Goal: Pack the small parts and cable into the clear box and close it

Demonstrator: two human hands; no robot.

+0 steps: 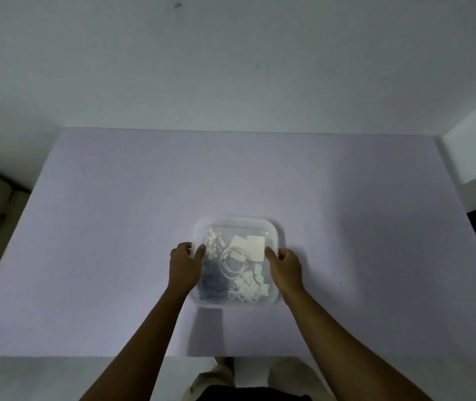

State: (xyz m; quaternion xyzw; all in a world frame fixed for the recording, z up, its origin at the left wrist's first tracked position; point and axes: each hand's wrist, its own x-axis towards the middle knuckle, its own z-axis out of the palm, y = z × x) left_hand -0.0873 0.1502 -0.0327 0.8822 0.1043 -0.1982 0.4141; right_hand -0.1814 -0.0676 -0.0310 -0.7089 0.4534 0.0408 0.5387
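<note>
From my remote seat, I see a clear box of soft-cornered, square translucent plastic sitting flat near the middle of the matte lavender desk, toward its near edge, its sides running square to that edge. The left hand clasps the box's rim at 9 o'clock, thumb curled over the top, fingers wrapped round the outer wall. The right hand mirrors it at 3 o'clock, thumb pressed on top and fingers bent against the side. Through the hazy plastic I make out a thin white cable coiled into a flat ring at the centre, its loop slightly longer from 11 to 5 o'clock. Flat white cards lie at 1 o'clock, small white blocky parts at 10 o'clock, dark bluish pieces at 7 o'clock, and white rings and clips at 5 o'clock. Whether a lid sits on top I cannot tell.
</note>
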